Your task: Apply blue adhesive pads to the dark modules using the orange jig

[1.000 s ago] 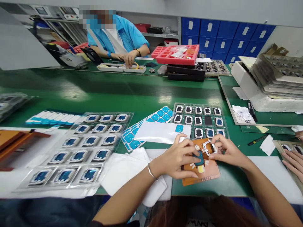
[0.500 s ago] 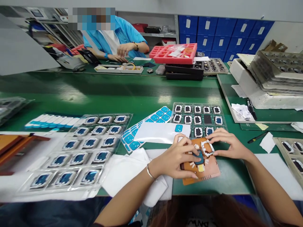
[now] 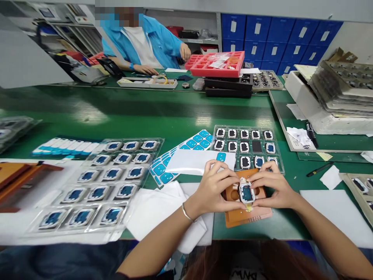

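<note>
My left hand [image 3: 216,187] and my right hand [image 3: 272,187] pinch a small white watch-case frame [image 3: 241,195] from its two sides. Dark blue film [image 3: 247,192] shows inside the frame's opening. Both hands are over an orange fixture plate [image 3: 243,219] with round recesses. Whether the frame rests on the plate or is just above it, I cannot tell. Right behind the hands lies a clear tray [image 3: 281,165] of similar frames, some with blue film and some black inside. A white sheet [image 3: 189,162] with one blue sticker [image 3: 220,156] on it is near my left hand.
At left sits another clear tray [image 3: 90,222] of blue-filled frames. White cloths [image 3: 166,212] lie beside my left forearm. Blue sticker sheets [image 3: 201,140], a black pen [image 3: 319,170] and stacked trays [image 3: 338,93] are around. A co-worker [image 3: 140,42] sits across the table.
My right hand has brought the white frame left over the blue film on the plate. My left hand has lifted its fingers from the film and now grips the frame's left side.
</note>
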A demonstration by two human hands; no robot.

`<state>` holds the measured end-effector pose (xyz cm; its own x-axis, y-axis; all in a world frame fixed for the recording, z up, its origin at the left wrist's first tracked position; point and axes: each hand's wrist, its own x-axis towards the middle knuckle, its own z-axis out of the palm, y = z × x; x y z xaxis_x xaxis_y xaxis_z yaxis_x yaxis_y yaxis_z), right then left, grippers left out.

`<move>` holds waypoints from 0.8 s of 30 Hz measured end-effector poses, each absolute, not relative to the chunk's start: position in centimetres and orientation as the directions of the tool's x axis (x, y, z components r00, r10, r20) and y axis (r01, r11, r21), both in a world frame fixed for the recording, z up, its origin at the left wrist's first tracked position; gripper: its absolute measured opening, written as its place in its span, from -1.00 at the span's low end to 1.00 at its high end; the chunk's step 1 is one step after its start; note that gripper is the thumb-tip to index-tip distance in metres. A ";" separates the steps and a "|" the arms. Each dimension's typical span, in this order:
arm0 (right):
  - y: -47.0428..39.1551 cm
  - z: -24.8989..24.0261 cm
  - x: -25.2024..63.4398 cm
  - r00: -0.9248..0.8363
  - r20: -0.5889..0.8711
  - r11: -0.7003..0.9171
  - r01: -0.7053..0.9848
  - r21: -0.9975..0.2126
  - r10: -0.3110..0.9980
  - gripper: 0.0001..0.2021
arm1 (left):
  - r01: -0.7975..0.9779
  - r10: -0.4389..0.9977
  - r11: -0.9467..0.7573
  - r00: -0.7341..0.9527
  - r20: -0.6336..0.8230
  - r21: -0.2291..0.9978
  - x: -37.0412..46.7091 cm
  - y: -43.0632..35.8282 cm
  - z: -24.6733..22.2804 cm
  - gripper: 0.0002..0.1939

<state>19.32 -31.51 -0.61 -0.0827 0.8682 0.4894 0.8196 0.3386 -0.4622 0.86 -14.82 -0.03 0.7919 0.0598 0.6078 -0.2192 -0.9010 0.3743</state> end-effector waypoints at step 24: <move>-31.2 -1.1 18.9 -0.114 0.462 0.363 0.787 -0.499 0.880 -0.79 | -0.141 0.014 -0.944 0.885 0.466 0.297 0.6 -15.6 0.5 -0.59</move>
<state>18.88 -31.25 -1.13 -0.1139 0.8797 0.4617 0.7870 0.3635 -0.4985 0.58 -15.62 0.46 0.8849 0.0140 0.4656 -0.1413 -0.9444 0.2970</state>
